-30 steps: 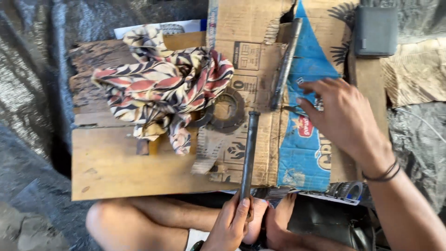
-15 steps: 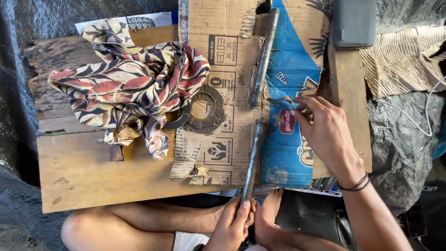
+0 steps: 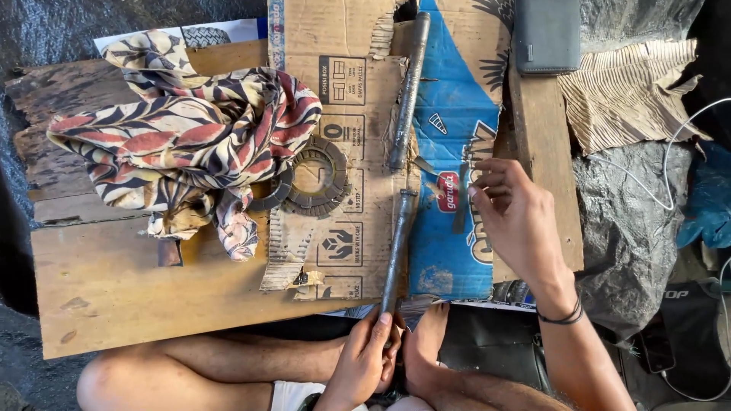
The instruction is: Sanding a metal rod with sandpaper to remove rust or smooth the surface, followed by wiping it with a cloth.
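The left hand (image 3: 364,358) sits at the near edge of the wooden board surface (image 3: 114,281), its fingers closed around the lower end of a long grey metal rod (image 3: 396,247) — the rod runs away from the person across a flattened brown cardboard sheet (image 3: 343,114). A second dark metal rod (image 3: 409,91) lies beyond it, almost in line, its near end just short of the held rod's far tip.

The right hand (image 3: 521,221) hovers over the blue printed part of the cardboard (image 3: 453,122), fingers loosely curled and partly open; a small thin dark piece (image 3: 461,199) stands at the fingertips, though whether it is pinched cannot be told. A dark band circles that wrist.

Left of the rods a toothed dark metal ring (image 3: 316,179) rests on the cardboard, its left edge tucked under a crumpled patterned cloth of red, cream and black (image 3: 183,141). A flat grey rectangular case (image 3: 547,34) lies at the far right corner, beside a crinkled tan sheet (image 3: 632,91).
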